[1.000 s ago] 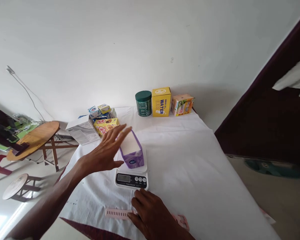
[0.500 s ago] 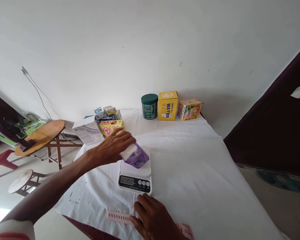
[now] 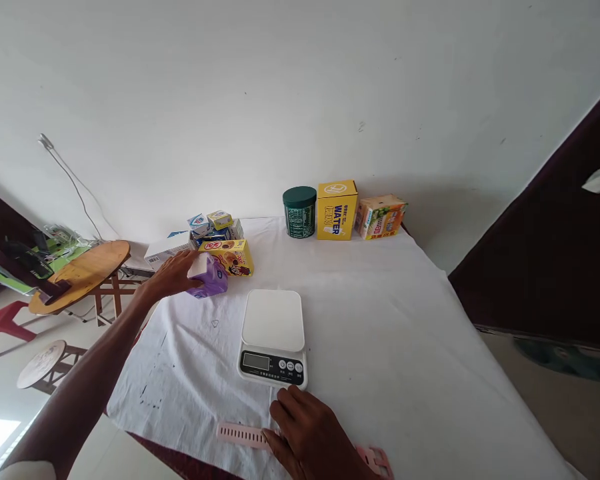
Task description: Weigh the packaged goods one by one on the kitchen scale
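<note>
My left hand (image 3: 179, 273) is closed around one end of a purple tissue pack (image 3: 211, 277), held at the left of the table in front of a yellow snack box (image 3: 234, 257). My right hand (image 3: 310, 430) lies low on the cloth with its fingers curled and its thumb on a pink watch strap (image 3: 243, 435); the middle of the strap is hidden beneath it. Just beyond the right knuckles stands a white kitchen scale (image 3: 273, 320) with a bare platform. Its display (image 3: 255, 361) looks blank.
Several small boxes are heaped at the back left beside a white box (image 3: 167, 247). A green lidded tub (image 3: 300, 213), a yellow WATER box (image 3: 336, 212) and an orange carton (image 3: 381, 217) line the wall. A round wooden table (image 3: 87, 270) stands left of the white cloth (image 3: 405, 347).
My left hand has carried the purple tissue pack from above the scale leftward to the heap of boxes. The scale's platform is now uncovered. My right hand has stayed in place.
</note>
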